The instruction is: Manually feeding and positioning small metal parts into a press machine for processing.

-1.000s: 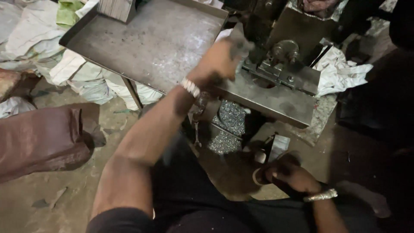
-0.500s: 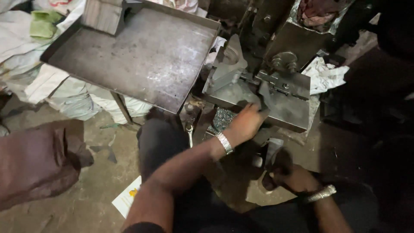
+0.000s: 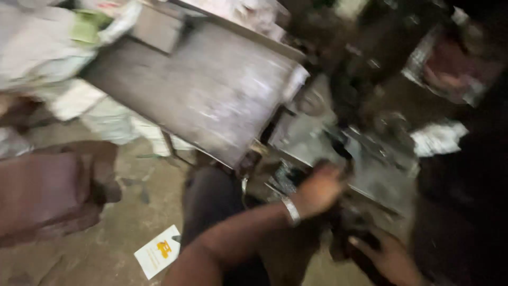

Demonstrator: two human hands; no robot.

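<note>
below, two hands: left hand (image 3: 317, 188) at one metal press (image 3: 370, 164), right hand (image 3: 389, 259) low, fingers' state unclear

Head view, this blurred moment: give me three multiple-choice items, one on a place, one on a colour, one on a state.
1. Where does the small card lie?
A. on the metal tray
B. on the floor, left of the person's arm
C. in the right hand

2. What colour is the band on the left wrist?
A. red
B. silvery white
C. green

3. How does the left hand stand?
A. raised high over the tray
B. flat on the floor
C. at the front edge of the grey machine

Answers: 1 B, the card rests on bare floor. 2 B, the band shows pale. 3 C, the hand is against the machine's front.
</note>
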